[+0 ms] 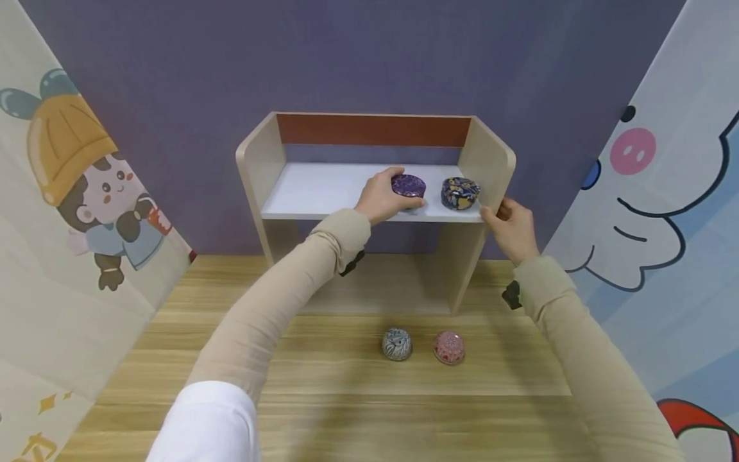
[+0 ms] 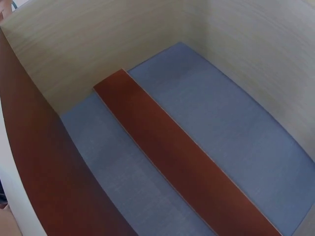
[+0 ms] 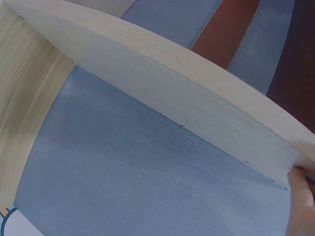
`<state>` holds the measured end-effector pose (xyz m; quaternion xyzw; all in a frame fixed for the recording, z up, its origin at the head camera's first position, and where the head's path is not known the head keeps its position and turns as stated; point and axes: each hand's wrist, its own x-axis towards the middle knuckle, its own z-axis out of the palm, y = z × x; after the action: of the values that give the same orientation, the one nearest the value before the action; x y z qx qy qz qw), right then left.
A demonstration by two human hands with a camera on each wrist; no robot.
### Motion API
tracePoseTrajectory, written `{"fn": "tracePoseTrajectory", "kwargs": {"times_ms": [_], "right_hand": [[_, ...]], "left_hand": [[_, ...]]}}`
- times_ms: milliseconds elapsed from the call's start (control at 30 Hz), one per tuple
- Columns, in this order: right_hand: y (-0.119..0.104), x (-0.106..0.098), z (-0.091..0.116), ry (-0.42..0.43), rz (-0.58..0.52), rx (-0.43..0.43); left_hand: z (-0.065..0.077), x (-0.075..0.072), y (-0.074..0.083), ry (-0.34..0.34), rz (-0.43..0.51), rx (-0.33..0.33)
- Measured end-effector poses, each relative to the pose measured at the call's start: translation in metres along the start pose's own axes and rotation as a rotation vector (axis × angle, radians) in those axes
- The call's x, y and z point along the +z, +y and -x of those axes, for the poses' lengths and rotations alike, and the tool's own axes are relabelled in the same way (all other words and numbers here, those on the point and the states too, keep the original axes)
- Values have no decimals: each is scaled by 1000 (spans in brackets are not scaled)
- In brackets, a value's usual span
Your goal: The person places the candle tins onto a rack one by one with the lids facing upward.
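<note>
In the head view, my left hand [image 1: 382, 196] grips a small round purple tin [image 1: 408, 185] between thumb and fingers, at the white upper board [image 1: 323, 186] of a small shelf. To its right, a dark blue tin with a yellow floral pattern [image 1: 459, 194] stands on the same board. My right hand [image 1: 512, 228] pinches the front edge of the shelf's right side panel [image 1: 491, 163], thumb inside and fingers outside. Part of this hand appears at the right edge of the right wrist view, against the panel [image 3: 197, 98]. The left wrist view hides the purple tin.
On the wooden table [image 1: 346, 410] before the shelf lie a grey-and-white patterned tin [image 1: 396, 344] and a pink-red patterned tin [image 1: 449, 348]. Below the upper board is an open lower compartment [image 1: 398, 282]. Cartoon-printed curtains [image 1: 52, 256] flank both sides, with a blue-grey backdrop behind.
</note>
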<state>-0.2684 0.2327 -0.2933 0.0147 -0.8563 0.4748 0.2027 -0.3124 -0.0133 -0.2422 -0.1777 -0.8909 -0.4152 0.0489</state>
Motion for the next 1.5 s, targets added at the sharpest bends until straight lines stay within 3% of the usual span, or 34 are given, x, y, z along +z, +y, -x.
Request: {"fn": "tracePoseTrajectory", "kwargs": {"times_ms": [667, 1500], "right_hand": [[1, 1, 1, -8, -28, 5], [0, 1, 1, 6, -28, 19]], "left_hand": [[1, 1, -2, 11, -10, -13], [-2, 2, 2, -31, -32, -31]]}}
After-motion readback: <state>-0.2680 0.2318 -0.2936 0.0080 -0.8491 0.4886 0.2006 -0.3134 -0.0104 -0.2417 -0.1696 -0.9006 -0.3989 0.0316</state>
